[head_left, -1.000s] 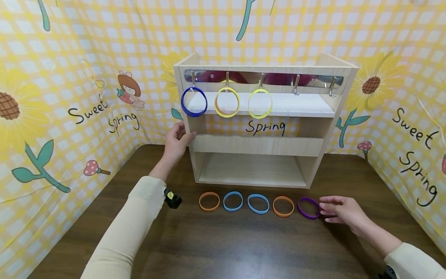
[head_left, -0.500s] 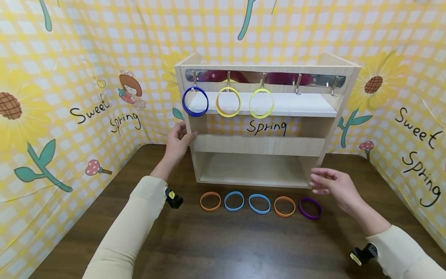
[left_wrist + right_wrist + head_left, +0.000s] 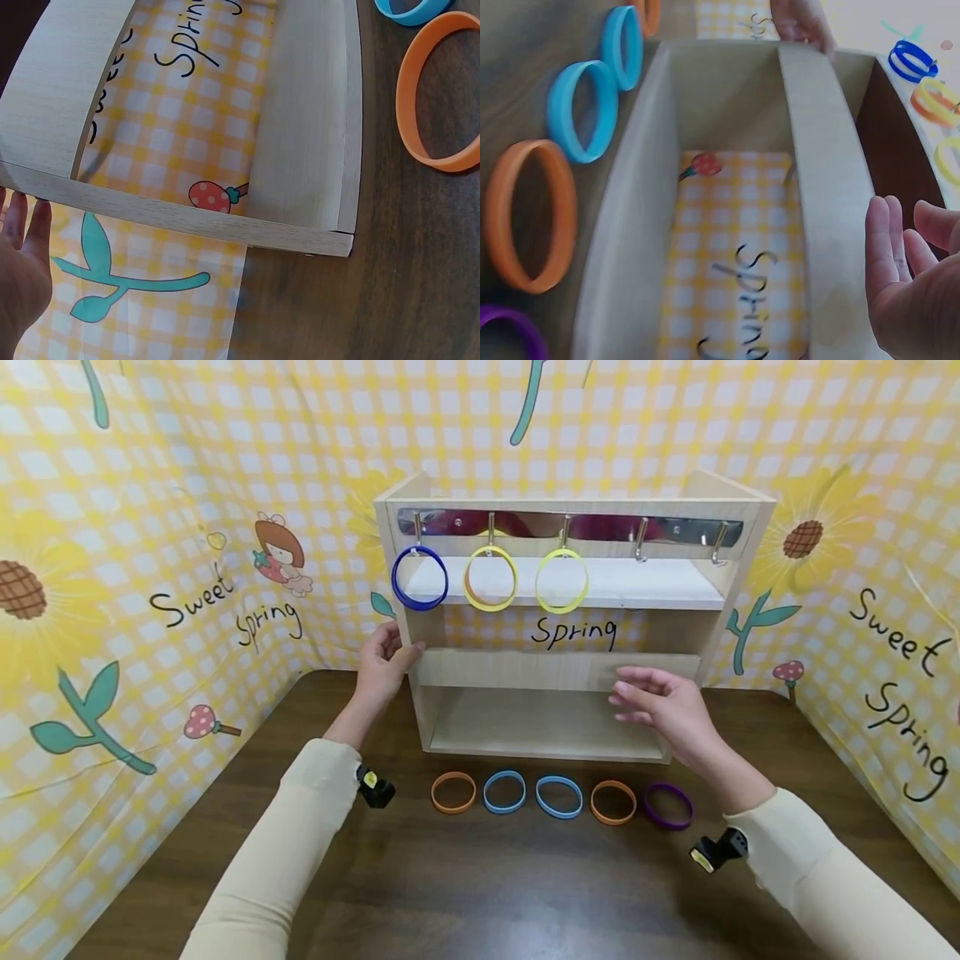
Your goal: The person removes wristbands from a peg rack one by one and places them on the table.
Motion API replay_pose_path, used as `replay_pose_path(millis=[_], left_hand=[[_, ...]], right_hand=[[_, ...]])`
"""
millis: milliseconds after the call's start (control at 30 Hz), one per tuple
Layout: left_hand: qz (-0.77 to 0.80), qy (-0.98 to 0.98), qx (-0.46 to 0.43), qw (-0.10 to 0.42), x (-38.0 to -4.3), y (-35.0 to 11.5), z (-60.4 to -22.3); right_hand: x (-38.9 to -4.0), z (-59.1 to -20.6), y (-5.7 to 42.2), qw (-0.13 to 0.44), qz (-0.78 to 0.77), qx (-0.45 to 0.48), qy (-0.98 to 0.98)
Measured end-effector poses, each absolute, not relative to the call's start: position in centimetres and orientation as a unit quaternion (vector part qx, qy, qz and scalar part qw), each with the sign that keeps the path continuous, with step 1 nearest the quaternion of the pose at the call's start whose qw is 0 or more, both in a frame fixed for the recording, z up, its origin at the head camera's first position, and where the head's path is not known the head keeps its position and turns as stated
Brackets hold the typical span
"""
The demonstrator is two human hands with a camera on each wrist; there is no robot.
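My left hand (image 3: 382,672) holds the left side panel of a small wooden shelf (image 3: 555,672), its thumb at the front edge. My right hand (image 3: 667,706) hovers in front of the shelf's lower right part, fingers loosely extended, holding nothing. From a metal hook rail (image 3: 600,529) hang dark blue wristbands (image 3: 394,589), a yellow wristband (image 3: 515,581) with an orange one behind, and a bright yellow wristband (image 3: 587,581). On the table lie an orange wristband (image 3: 433,797), two light blue wristbands (image 3: 487,802), another orange wristband (image 3: 594,806) and a purple wristband (image 3: 651,810).
The two rightmost hooks (image 3: 641,547) carry no bands. The shelf stands towards the back of a dark wooden table (image 3: 487,893). Yellow checked cloth (image 3: 300,435) with printed flowers surrounds the table at the back and sides.
My right hand has moved up and left from beside the purple wristband to the front of the shelf. My left hand stays at the shelf's side, and the bands have not moved.
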State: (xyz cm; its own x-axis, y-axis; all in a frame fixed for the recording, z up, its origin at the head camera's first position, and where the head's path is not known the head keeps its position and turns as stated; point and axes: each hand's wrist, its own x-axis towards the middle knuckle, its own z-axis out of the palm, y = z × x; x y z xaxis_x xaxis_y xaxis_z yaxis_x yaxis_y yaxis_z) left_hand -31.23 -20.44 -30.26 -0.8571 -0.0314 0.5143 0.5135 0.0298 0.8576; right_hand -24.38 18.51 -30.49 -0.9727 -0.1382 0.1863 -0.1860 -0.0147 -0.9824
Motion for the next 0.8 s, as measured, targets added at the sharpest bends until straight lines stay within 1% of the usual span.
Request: replay_pose_path(millis=[167,367,667,800], left_hand=[[-0.67,-0.693,-0.177,0.2,-30.8,-20.3,-29.9],[-0.669,-0.691,-0.181,0.204,-30.8,-20.4,-29.9],[-0.669,-0.695,-0.171,0.202,-30.7,-20.4,-30.0],[-0.669,-0.696,-0.171,0.2,-30.7,-20.4,-30.0]], right_hand=[[-24.8,-28.5,16.5,0.032,0.727,0.134,-0.673],[-25.1,-26.3,14.6,0.063,0.746,0.159,-0.644],[-26.0,-24.7,12.9,0.103,0.75,0.134,-0.64],[-26.2,-24.2,12.5,0.106,0.761,0.128,-0.627]])
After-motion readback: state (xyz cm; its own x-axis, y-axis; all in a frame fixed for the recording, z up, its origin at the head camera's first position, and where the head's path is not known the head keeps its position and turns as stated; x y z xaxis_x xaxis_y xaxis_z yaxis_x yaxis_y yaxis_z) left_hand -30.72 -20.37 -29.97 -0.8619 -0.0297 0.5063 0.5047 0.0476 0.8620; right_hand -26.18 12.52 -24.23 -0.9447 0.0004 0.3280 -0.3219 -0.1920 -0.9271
